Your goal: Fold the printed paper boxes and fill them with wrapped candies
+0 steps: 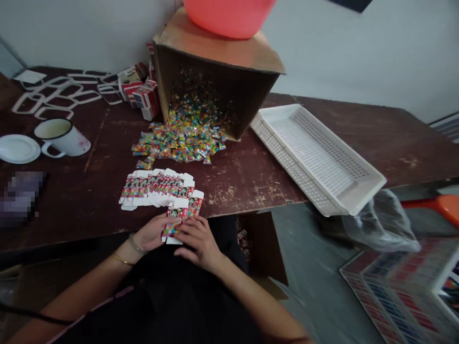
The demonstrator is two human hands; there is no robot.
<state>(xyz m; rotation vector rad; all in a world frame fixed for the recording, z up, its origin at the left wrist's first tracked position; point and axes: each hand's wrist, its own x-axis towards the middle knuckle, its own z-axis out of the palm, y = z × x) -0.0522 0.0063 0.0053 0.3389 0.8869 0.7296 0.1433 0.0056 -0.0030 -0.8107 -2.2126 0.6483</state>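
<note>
At the table's front edge, my left hand (152, 232) is closed on the left side of a small printed carton (175, 213) with white end flaps; its fingers are partly hidden. My right hand (201, 242) lies on the carton's right side, fingers stretched out over it and thumb apart. Another printed carton (195, 202) lies just behind, close to the right fingertips. Beyond it, overlapping flat cartons (147, 187) spread in a row on the table. Farther back, small clear packets of colourful candy (186, 143) spill from a cardboard box (222, 53) on its side.
A pink-red basin (229, 19) sits on the cardboard box. To the right, a white perforated basket (287, 160) overhangs the table edge. An enamel mug (73, 139) and white plate (19, 149) stand left. Below the table is an open cardboard box (267, 243).
</note>
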